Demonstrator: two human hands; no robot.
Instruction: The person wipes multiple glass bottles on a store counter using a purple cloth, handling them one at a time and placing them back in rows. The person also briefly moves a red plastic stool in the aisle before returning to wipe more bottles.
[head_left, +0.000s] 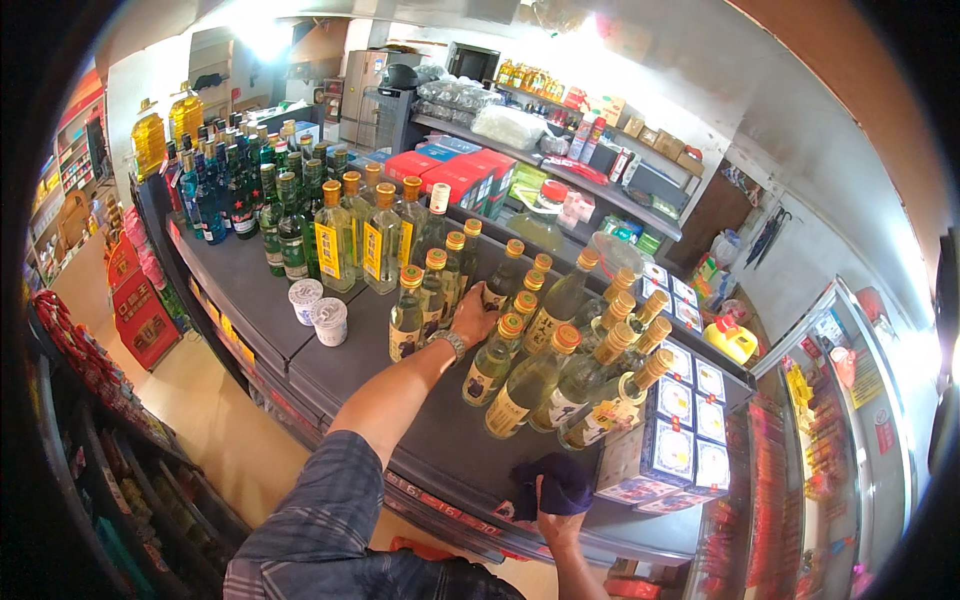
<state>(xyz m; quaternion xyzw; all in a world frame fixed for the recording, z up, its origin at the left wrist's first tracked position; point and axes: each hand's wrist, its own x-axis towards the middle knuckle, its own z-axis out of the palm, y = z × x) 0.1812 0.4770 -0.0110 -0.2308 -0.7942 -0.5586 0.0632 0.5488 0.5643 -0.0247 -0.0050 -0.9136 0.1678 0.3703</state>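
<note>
My left hand (474, 315), with a metal-banded wristwatch (448, 345) on the wrist, reaches between two rows of glass liquor bottles. Its fingers close around the body of a clear bottle with an orange-gold cap (513, 250) at the back. To its left stands a row of similar labelled bottles (406, 330); to its right are more, among them a bottle with a cream label (517, 401). A dark purple cloth (559, 484) is bunched in my right hand (562, 525), over the shelf's front edge near the stacked boxes.
Two white lidded cups (330, 322) stand on the dark shelf top (367, 382). Yellow-labelled square bottles (382, 240) and green bottles (291, 229) crowd the left. Patterned boxes (664, 450) are stacked at the right end. A tall display cabinet (840, 405) stands beyond.
</note>
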